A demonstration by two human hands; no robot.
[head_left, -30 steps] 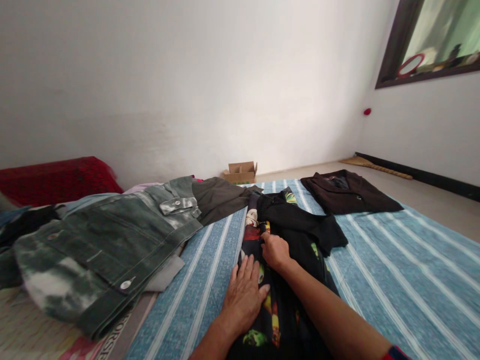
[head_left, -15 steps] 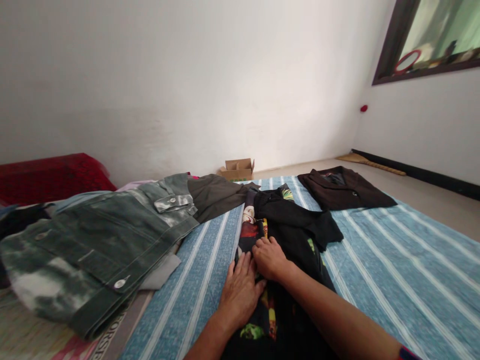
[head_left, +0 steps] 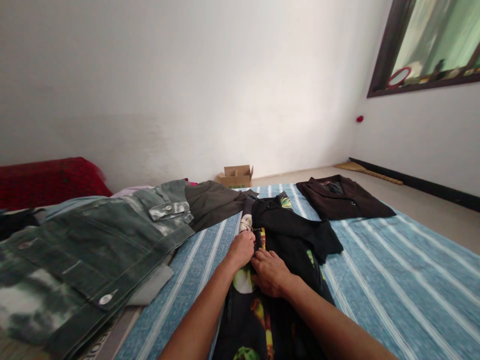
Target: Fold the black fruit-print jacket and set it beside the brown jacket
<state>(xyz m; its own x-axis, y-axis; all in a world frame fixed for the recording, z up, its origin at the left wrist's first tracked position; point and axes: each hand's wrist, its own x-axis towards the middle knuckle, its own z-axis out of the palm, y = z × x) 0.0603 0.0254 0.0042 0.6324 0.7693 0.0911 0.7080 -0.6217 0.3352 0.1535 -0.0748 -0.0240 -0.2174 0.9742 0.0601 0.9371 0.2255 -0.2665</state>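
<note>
A black printed shirt [head_left: 258, 320] with yellow, green and red patches lies in front of me on the blue striped sheet [head_left: 176, 280]. Its black sleeve [head_left: 300, 222] is folded across to the right. My left hand [head_left: 242, 250] is closed on the shirt's left front, its fingers curled over the cloth. Just to the right and a bit nearer, my right hand [head_left: 272, 272] rests on the shirt's front strip, fingers bent and pinching the cloth. The fingertips of both hands are partly hidden.
A grey-green denim jacket [head_left: 112, 255] lies on other clothes at left, beside a dark grey garment [head_left: 213, 200]. A folded dark brown garment [head_left: 345, 197] is at the right back. Beyond stand a cardboard box [head_left: 240, 176] and a white wall [head_left: 210, 90]. A red bundle [head_left: 52, 182] sits far left.
My left hand has gone from lying flat on the shirt to a closed grip farther up its left edge. My right hand has shifted slightly nearer. The view has tilted up a little.
</note>
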